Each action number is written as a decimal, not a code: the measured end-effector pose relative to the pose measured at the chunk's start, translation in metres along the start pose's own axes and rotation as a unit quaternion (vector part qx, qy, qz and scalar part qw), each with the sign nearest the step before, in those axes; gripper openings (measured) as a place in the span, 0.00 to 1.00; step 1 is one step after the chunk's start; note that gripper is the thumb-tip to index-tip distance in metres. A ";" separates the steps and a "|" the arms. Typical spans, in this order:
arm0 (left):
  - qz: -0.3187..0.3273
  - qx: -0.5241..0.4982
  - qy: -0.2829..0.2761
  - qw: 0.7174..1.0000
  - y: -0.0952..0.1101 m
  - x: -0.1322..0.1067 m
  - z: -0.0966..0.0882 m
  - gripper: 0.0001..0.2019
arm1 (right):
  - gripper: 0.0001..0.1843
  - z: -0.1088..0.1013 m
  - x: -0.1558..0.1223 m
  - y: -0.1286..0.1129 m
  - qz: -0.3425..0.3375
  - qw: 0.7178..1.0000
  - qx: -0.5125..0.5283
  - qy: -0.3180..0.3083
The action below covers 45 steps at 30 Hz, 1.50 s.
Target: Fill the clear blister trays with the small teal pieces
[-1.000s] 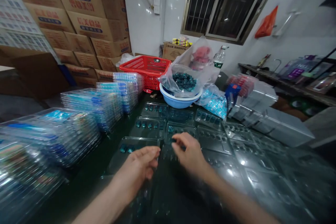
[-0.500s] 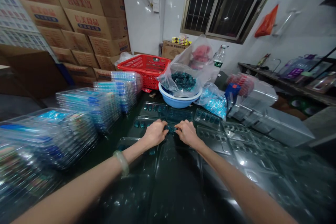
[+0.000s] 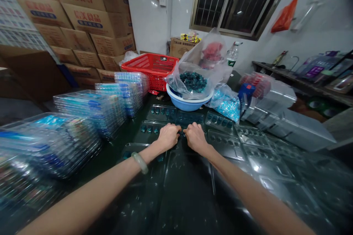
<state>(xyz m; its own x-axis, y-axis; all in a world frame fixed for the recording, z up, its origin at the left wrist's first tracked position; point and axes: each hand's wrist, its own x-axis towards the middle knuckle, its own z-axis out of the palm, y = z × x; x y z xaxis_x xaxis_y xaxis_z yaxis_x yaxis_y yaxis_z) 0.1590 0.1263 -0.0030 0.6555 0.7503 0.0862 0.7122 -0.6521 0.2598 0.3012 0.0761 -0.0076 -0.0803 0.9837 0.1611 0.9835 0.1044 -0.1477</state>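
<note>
At the far left, tall stacks of clear plastic blister trays (image 3: 79, 126) stood on the dark green table (image 3: 143, 108), with printed cardboard cartons (image 3: 79, 18) piled behind them and a red plastic basket (image 3: 150, 71) just beyond the stacks' far end. The left hand (image 3: 168, 137), with a pale jade bangle (image 3: 139, 162) on its wrist, reached over a blister tray (image 3: 150, 128) holding a few teal pieces in its hollows. Its fingers curled down and met those of the right hand (image 3: 196, 138) at a small dark teal piece (image 3: 180, 132), which sat between the two hands, just above the trays. Both grips looked closed around it, though the fingers hid most of the piece and the view there was too dim to be quite sure. Straight ahead, a blue plastic basin (image 3: 187, 105) carried a clear bag of dark teal pieces (image 3: 193, 82), and a bag of lighter blue pieces (image 3: 227, 104) leaned beside it. More clear trays (image 3: 226, 139) lay flat across the table to the right of the hands, and further right stood stacked clear plastic trays (image 3: 286, 125).
</note>
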 end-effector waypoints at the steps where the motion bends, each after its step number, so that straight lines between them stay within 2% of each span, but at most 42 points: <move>1: 0.002 -0.004 0.004 1.000 -0.001 0.000 0.000 0.11 | 0.13 0.002 -0.002 0.001 0.005 1.000 0.022 0.006; 5: 0.002 -0.028 0.030 0.999 -0.001 -0.001 0.002 0.08 | 0.12 0.006 -0.007 0.010 0.034 0.990 0.135 0.036; 8: -0.002 -0.057 0.068 0.996 0.002 -0.003 0.000 0.08 | 0.12 0.004 -0.008 0.016 0.061 0.966 0.243 0.060; 11: 0.001 -0.102 0.115 0.988 0.010 -0.009 -0.006 0.11 | 0.14 -0.004 -0.009 0.019 0.086 0.921 0.374 0.062; 15: 0.029 -0.188 0.149 0.970 0.023 -0.021 -0.017 0.10 | 0.19 -0.020 -0.018 0.015 0.086 0.837 0.540 0.004; 18: 0.045 -0.249 0.155 0.955 0.029 -0.029 -0.025 0.09 | 0.18 -0.028 -0.027 0.008 0.078 0.784 0.614 -0.034; 20: 0.049 -0.278 0.154 0.947 0.031 -0.034 -0.030 0.08 | 0.17 -0.030 -0.032 0.004 0.078 0.760 0.644 -0.047; 23: 0.049 -0.307 0.148 0.939 0.032 -0.038 -0.036 0.07 | 0.15 -0.032 -0.037 -0.002 0.081 0.741 0.665 -0.053; 30: 0.029 -0.324 0.196 0.925 0.039 -0.039 -0.028 0.07 | 0.14 -0.038 -0.040 -0.013 0.105 0.737 0.668 -0.018; 36: 0.093 -0.283 0.214 0.930 0.036 -0.042 -0.026 0.10 | 0.13 -0.040 -0.042 -0.016 0.120 0.752 0.648 0.018; 40: 0.157 -0.238 0.201 0.937 0.031 -0.034 -0.027 0.11 | 0.12 -0.038 -0.037 -0.013 0.121 0.784 0.606 0.050; 45: 0.133 -0.203 0.201 0.949 0.016 -0.013 -0.026 0.09 | 0.13 -0.028 -0.018 0.001 0.101 0.863 0.491 0.067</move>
<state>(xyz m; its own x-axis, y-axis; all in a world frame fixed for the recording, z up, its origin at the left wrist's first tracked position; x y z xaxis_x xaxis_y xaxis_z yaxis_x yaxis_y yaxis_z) 0.1553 0.1087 0.0249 0.5912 0.5987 0.5403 0.3254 -0.7901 0.5194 0.3080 0.0540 0.0167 0.1609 0.9775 0.1363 0.3593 0.0707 -0.9306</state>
